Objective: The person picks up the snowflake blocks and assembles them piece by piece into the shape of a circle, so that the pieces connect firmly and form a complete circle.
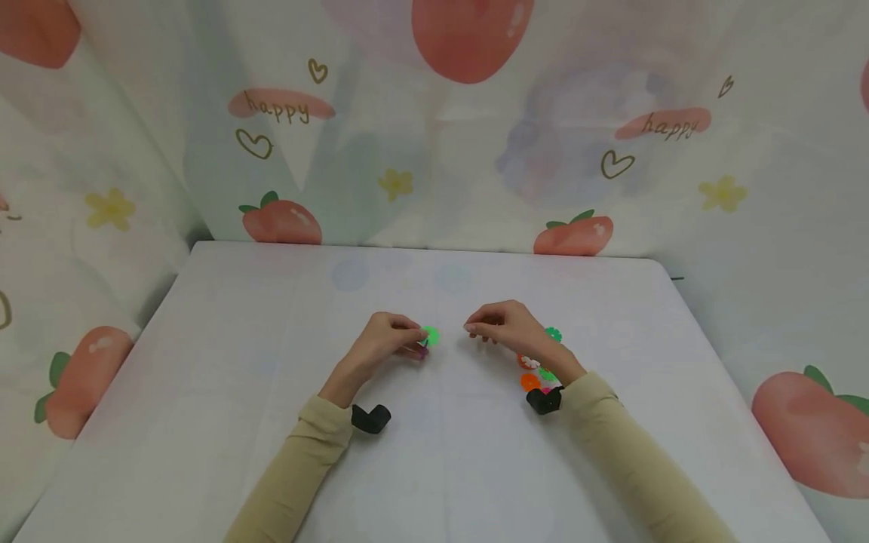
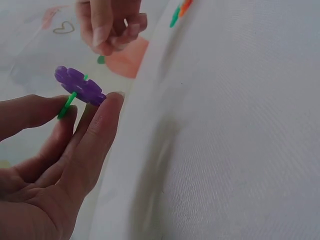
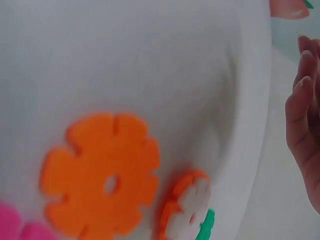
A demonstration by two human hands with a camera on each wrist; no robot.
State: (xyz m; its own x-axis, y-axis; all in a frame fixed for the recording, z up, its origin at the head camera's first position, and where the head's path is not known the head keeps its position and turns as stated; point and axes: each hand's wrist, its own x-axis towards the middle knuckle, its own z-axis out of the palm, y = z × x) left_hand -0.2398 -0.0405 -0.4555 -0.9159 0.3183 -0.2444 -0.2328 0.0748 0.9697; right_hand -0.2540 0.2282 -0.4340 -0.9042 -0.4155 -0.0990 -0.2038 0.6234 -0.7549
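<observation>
My left hand [image 1: 382,339] pinches a green notched plastic disc [image 2: 66,106] between thumb and forefinger, above the white table. A purple notched disc [image 2: 80,86] is slotted across the green one, its edge close to another fingertip. To the right, my right hand [image 1: 505,323] hovers apart from the joined pair. Its fingers are loosely bent, and nothing shows between them in the head view. In the right wrist view, only curved fingers [image 3: 302,107] appear at the right edge.
Loose notched discs lie beneath my right forearm: an orange one [image 3: 100,175], a white one [image 3: 190,212] against another orange one, a pink one [image 3: 30,230] and green ones [image 1: 554,333]. Printed cloth walls [image 1: 448,151] stand behind and beside the white table [image 1: 434,475].
</observation>
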